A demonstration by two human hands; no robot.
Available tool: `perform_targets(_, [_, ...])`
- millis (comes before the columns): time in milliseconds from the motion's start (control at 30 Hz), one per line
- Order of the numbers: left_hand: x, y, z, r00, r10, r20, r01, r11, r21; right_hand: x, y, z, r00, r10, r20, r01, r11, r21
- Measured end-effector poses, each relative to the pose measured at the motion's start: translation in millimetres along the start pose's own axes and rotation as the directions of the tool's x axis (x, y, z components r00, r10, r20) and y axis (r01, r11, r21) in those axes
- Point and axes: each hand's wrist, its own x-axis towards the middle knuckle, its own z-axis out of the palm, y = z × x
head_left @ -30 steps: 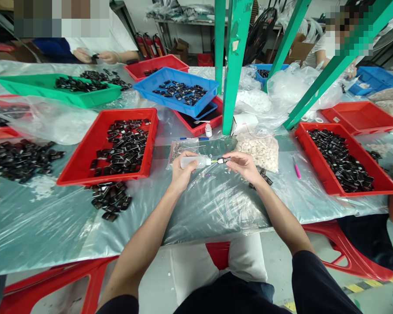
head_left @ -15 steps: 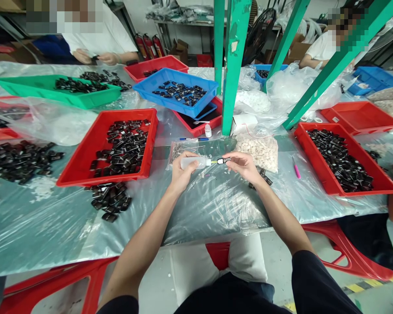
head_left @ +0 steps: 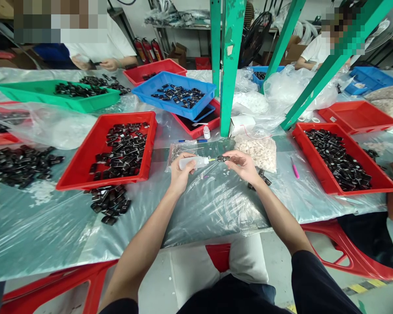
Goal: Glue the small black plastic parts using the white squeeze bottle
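Note:
My left hand (head_left: 180, 171) is wrapped round a translucent squeeze bottle (head_left: 199, 162), laid nearly level with its thin yellowish nozzle pointing right. Between the fingertips of my right hand (head_left: 244, 165) is a small black rectangular plastic part (head_left: 222, 159). The nozzle's tip is at or very close to the part's left end; I cannot tell whether they touch. Beyond my left hand lies a clear bag of thin pins (head_left: 185, 149). A bag of small cream-coloured pieces (head_left: 260, 150) sits behind my right hand, and a few black parts (head_left: 263, 178) lie by my right wrist.
Red trays of black parts stand at left (head_left: 150, 148) and right (head_left: 334, 187). A loose pile (head_left: 109, 203) lies before the left one. A green post (head_left: 228, 87), a small white bottle (head_left: 206, 132) and a pink pen (head_left: 294, 168) are nearby. Co-workers sit across and at right.
The black part has turned slightly in my right fingers, its white patch no longer showing. A small gap between bottle and part looks a little wider. The view has shifted slightly.

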Motion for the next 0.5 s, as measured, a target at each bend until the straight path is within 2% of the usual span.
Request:
perform_targets(133, [-0.1,6.8,2.4,0.999,-0.046,0.016,0.047,0.997,-0.057,2.0,1.9,-0.5,0.997,0.011,-0.075,-0.011,1.000,-0.003])
perform_targets(333, [-2.4,10.4,7.0,0.976,-0.087,0.201,0.107,0.990,-0.087,4.6,2.1,-2.0,0.988,0.030,-0.152,-0.029,1.000,0.010])
perform_targets(400, [-5.8,6.6,9.3,0.946,-0.106,0.306,0.116,0.993,-0.016,5.1,2.5,-1.9,0.987,0.031,-0.160,-0.030,1.000,0.003])
perform_targets(500, [-15.2,-0.2,15.1,0.851,-0.151,0.503,0.086,0.985,0.150,5.4,4.7,-0.8,0.986,0.023,-0.164,-0.024,1.000,-0.004])
